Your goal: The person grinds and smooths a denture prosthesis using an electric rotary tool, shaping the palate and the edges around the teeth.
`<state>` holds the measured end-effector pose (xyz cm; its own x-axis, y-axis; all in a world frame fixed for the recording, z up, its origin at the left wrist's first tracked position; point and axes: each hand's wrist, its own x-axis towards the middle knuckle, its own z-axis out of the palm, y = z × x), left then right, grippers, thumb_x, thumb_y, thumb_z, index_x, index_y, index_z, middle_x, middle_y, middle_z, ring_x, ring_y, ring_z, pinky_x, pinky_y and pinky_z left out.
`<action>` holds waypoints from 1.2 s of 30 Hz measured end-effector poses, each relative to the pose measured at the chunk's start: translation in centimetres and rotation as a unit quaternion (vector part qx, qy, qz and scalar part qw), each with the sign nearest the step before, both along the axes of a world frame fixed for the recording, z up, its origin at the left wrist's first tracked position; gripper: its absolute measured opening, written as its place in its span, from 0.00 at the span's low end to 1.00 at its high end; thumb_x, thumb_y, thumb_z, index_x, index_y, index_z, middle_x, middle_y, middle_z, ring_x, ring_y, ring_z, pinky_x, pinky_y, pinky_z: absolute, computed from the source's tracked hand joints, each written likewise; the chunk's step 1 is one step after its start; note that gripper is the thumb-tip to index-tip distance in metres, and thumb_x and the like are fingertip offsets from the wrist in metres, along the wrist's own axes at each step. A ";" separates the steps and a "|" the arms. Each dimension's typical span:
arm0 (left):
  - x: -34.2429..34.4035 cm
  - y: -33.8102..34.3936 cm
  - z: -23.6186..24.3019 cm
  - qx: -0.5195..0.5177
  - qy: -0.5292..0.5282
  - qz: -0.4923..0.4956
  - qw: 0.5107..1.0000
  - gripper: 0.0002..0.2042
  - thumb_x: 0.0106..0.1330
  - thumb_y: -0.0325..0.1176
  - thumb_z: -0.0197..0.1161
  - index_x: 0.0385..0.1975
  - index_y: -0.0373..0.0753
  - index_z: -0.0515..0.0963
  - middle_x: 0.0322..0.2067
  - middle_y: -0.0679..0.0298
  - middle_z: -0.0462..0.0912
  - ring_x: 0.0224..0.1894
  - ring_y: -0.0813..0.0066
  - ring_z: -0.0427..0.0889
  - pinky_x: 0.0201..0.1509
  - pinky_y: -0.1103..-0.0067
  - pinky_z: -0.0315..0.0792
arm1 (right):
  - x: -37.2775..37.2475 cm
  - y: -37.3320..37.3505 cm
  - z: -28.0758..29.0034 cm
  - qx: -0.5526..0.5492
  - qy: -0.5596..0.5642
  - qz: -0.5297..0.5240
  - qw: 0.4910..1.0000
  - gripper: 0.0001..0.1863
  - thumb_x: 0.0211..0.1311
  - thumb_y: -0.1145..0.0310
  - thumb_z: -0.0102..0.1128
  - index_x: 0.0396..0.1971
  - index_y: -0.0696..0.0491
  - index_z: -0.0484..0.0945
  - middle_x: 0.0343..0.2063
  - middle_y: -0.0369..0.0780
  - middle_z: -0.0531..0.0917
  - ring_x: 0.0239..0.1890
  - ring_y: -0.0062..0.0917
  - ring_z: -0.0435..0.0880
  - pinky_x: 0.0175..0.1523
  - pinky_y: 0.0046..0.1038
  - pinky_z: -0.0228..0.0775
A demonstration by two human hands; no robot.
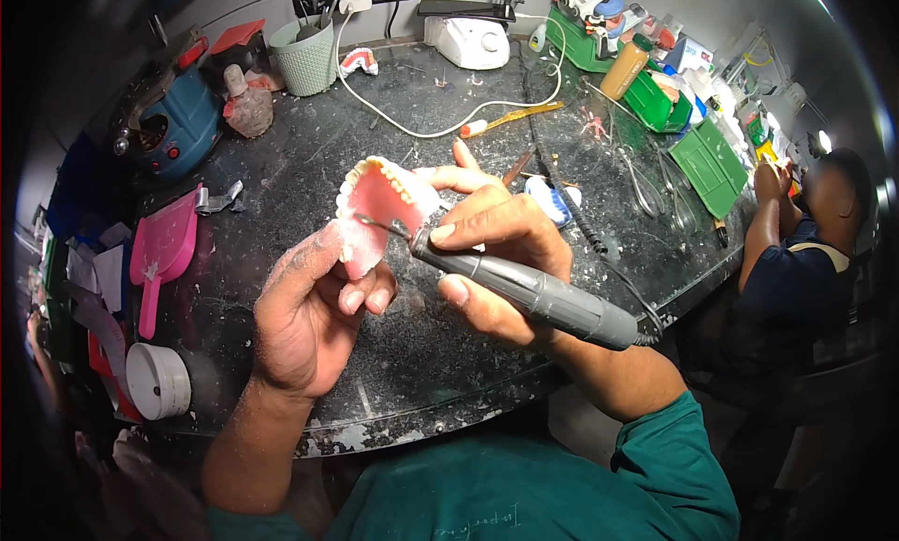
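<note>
A pink denture with a row of cream teeth is held up over the dark bench. My left hand grips its lower left end between thumb and fingers. In my right hand lies a grey rotary handpiece, held like a pen, with its cord trailing from the rear end. Its thin metal bur points into the denture's inner side; whether the tip touches the pink surface I cannot tell. Some right fingers reach behind the denture's right edge.
The black worn bench carries a pink dustpan, a white round tub, a blue machine, a mesh cup, a white control box, green bins and pliers. Another person sits at the right.
</note>
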<state>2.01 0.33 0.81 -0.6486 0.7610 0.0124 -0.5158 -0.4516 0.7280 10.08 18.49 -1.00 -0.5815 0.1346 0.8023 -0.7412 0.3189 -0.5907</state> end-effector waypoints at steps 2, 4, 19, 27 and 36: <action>0.0 0.0 0.0 -0.003 -0.005 0.002 1.000 0.15 0.73 0.39 0.50 0.29 0.36 0.74 0.19 0.68 0.68 0.26 0.74 0.68 0.37 0.76 0.65 | 0.3 1.0 0.5 0.053 0.004 0.027 0.998 0.15 0.52 0.70 0.67 0.40 0.54 0.78 0.34 0.42 0.83 0.59 0.48 0.76 0.72 0.65 0.30; 0.0 -0.1 0.0 0.016 -0.007 -0.018 1.000 0.15 0.73 0.39 0.50 0.29 0.36 0.74 0.19 0.68 0.68 0.26 0.75 0.67 0.37 0.76 0.65 | 0.3 1.5 0.8 0.107 0.018 0.059 0.992 0.16 0.55 0.67 0.68 0.41 0.55 0.76 0.33 0.44 0.82 0.59 0.49 0.76 0.72 0.65 0.30; -0.1 0.1 0.2 -0.007 0.007 0.004 1.000 0.14 0.72 0.39 0.51 0.28 0.36 0.74 0.17 0.68 0.68 0.25 0.76 0.67 0.37 0.74 0.65 | 0.4 1.0 0.5 0.067 -0.012 0.056 0.996 0.16 0.56 0.64 0.67 0.41 0.55 0.76 0.32 0.43 0.82 0.55 0.46 0.78 0.72 0.64 0.32; 0.0 -0.1 0.2 0.004 -0.018 0.003 1.000 0.14 0.72 0.38 0.52 0.28 0.36 0.74 0.18 0.68 0.69 0.25 0.77 0.67 0.37 0.75 0.65 | 0.4 1.1 0.6 0.021 -0.015 0.069 0.997 0.14 0.50 0.71 0.65 0.39 0.54 0.79 0.32 0.41 0.83 0.61 0.45 0.75 0.72 0.64 0.28; -0.2 -0.2 -0.2 0.016 -0.017 -0.004 1.000 0.14 0.73 0.39 0.51 0.31 0.35 0.76 0.19 0.68 0.69 0.25 0.77 0.66 0.36 0.75 0.64 | 0.2 1.6 1.1 0.120 0.004 0.087 0.989 0.15 0.58 0.66 0.66 0.42 0.54 0.74 0.34 0.43 0.81 0.59 0.52 0.75 0.72 0.64 0.34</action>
